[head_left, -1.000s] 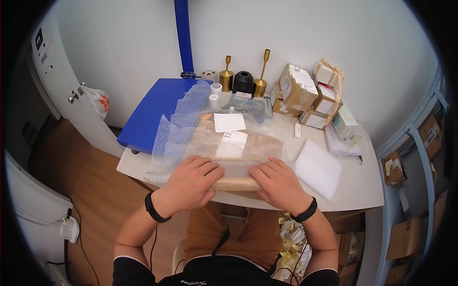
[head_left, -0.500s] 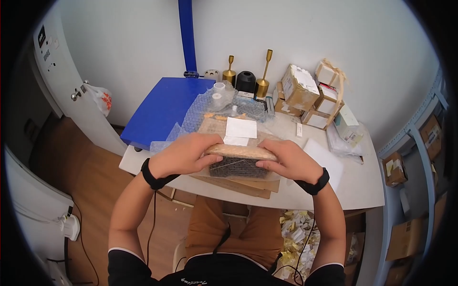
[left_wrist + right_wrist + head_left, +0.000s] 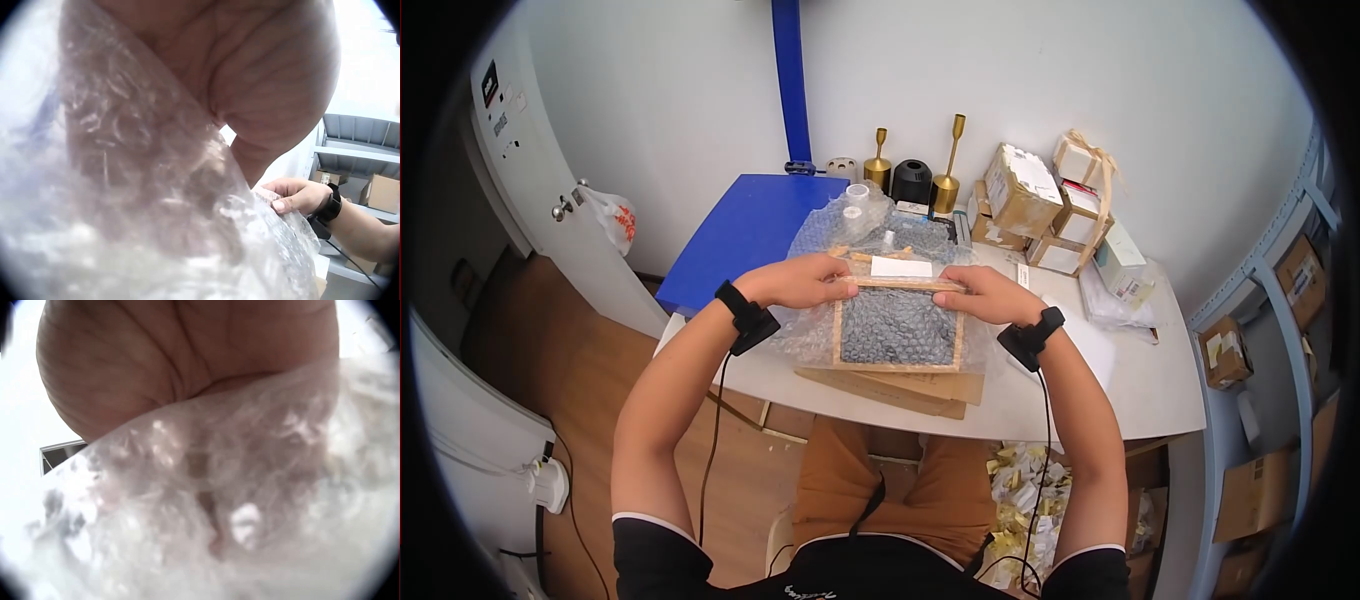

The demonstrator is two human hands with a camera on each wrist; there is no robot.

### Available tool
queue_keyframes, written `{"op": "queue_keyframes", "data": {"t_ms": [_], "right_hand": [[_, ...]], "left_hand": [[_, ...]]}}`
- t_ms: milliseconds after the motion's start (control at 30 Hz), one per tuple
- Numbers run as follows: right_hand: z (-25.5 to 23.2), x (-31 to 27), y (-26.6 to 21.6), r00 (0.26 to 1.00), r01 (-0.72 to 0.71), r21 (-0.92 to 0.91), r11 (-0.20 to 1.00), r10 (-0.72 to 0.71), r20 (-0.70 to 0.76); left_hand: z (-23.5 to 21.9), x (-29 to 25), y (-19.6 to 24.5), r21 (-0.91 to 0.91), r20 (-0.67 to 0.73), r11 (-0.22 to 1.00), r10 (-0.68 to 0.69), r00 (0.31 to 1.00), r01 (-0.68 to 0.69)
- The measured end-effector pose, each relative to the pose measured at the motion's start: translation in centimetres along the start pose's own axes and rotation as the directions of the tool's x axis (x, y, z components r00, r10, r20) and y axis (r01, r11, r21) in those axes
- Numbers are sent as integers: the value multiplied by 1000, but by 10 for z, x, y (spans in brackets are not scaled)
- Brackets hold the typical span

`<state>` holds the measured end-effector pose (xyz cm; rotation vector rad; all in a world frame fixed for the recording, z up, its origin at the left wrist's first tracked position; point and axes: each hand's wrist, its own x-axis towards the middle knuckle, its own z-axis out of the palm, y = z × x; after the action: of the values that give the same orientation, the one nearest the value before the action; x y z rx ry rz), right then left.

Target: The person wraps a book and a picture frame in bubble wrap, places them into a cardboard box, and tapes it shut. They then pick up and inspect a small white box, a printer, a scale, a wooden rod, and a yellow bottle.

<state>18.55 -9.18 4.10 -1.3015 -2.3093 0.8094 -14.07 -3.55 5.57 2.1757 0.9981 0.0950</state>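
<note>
A light-wood frame (image 3: pixel 837 335), its dark inside showing bubble texture, is covered in clear bubble wrap (image 3: pixel 156 169). It is tilted so that the dark side faces me. My left hand (image 3: pixel 805 280) holds the upper left corner, thumb in front and fingers behind the top edge. At the upper right corner my right hand (image 3: pixel 985 294) grips the same edge the same way. Loose wrap spreads past the frame on both sides and covers much of both wrist views. Flat brown cardboard (image 3: pixel 890 388) lies beneath the frame's lower edge.
Behind the frame are a white label (image 3: pixel 901 267), more bubble wrap and a white tape roll (image 3: pixel 857 192). Gold candlesticks (image 3: pixel 947 190) and stacked cartons (image 3: pixel 1025 195) line the wall. A blue platform (image 3: pixel 740 235) sits left on the white table (image 3: pixel 1140 400); white foam lies right.
Both hands have lifted the frame's near edge and swung it up and away, so its dark side now shows. The cardboard underneath has come into view.
</note>
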Motion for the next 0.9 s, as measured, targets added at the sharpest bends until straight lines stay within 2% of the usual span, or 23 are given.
{"op": "queue_keyframes", "data": {"t_ms": [100, 167, 300, 367, 500, 567, 600, 667, 700, 767, 800, 867, 900], "right_hand": [[2, 4, 3, 997, -73, -27, 997, 74, 25], [10, 7, 14, 996, -76, -61, 995, 72, -60], [19, 3, 35, 988, -147, -53, 988, 144, -48], [23, -1, 48, 981, -89, -50, 995, 78, -177], [21, -21, 45, 956, -139, -116, 983, 103, -274], [17, -33, 39, 917, -272, -71, 960, 236, -322], [15, -39, 40, 917, -273, -73, 959, 236, -321], [11, -51, 48, 940, -236, 66, 970, 245, -238], [11, -56, 52, 938, -241, 70, 968, 251, -238], [13, -63, 60, 939, -177, 390, 904, 274, -210], [14, -65, 62, 938, -178, 392, 903, 277, -211], [15, -67, 65, 894, -151, 549, 822, 350, -279], [15, -68, 67, 894, -150, 550, 821, 350, -280]], "left_hand": [[3, 1, -6, 18, -30, 999, -29, 999, 29], [5, 1, -16, 134, -102, 991, 15, 995, -1], [0, -4, -53, 164, -135, 986, 17, 991, 6], [-7, -13, -57, 109, -148, 989, -82, 986, 99], [-11, -24, -72, -10, -174, 996, -84, 981, 84], [-10, -30, -75, -99, -221, 992, -96, 971, 76], [-10, -33, -78, -102, -221, 992, -96, 971, 75], [-8, -37, -81, -147, -259, 988, -86, 962, 49], [-8, -39, -79, -148, -252, 988, -86, 964, 49], [-9, -43, -72, -168, -265, 982, -125, 956, 82], [-7, -42, -73, -167, -262, 982, -125, 957, 82], [-2, -41, -77, -171, -373, 984, -101, 922, 38], [0, -41, -79, -169, -372, 985, -100, 923, 38]]}}
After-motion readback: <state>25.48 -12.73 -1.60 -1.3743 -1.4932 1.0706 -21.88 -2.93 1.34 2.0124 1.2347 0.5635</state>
